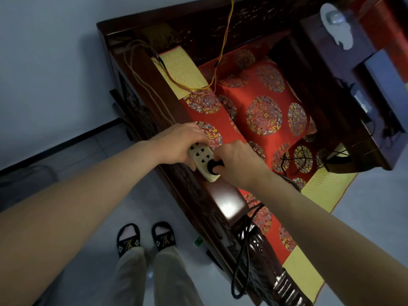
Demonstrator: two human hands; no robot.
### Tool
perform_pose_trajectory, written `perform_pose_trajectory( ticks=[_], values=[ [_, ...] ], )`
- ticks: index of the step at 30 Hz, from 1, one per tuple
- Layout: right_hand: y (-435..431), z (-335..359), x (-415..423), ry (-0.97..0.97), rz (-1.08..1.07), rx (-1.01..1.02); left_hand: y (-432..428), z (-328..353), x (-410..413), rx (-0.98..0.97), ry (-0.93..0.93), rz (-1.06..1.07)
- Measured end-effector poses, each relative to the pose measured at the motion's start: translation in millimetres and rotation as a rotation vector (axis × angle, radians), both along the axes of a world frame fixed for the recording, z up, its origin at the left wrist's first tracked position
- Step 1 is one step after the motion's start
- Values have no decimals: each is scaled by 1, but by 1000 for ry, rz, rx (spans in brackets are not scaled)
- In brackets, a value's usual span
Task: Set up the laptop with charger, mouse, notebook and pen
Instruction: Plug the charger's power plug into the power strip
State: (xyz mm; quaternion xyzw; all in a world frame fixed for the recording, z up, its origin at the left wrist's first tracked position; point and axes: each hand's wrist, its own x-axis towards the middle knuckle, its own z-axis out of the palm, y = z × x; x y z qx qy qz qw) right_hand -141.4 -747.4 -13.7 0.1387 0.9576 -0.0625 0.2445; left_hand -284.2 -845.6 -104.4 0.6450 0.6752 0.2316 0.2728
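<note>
While the left hand clamped the cream strip against the dark wooden armrest, the right hand closed its fingers on the black plug seated at the strip's near end. The plug was round and glossy black, sitting in the last socket; the sockets beyond it stood empty, dark slots in an off-white face. A black cable ran from under the right wrist, over the armrest and looped down the sofa's carved side. Behind the hands lay a red cushion with round medallions.
</note>
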Motion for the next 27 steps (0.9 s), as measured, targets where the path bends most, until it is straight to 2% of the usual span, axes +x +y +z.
perform_pose_trajectory(
  ticks=[6, 12, 17, 20, 24, 26, 27],
  values=[
    [0, -13, 21, 197, -79, -131, -1, -3, -2, 6, -15, 3],
    [1, -25, 30, 300, -144, -192, -2, -7, -1, 42, -42, 8],
    [-6, -27, 36, 328, -195, -189, -4, -1, 4, -5, -27, 22],
    [-7, -21, 34, 305, -209, -147, -6, 15, 12, -131, 123, 16],
    [-14, -5, 26, 164, -216, -23, -5, 37, 26, -287, 329, -10],
    [-14, 6, 26, 174, -244, -36, -5, 46, 27, -343, 361, 25],
    [-9, 15, 30, 243, -293, -66, -5, 55, 27, -349, 365, 72]
  ],
)
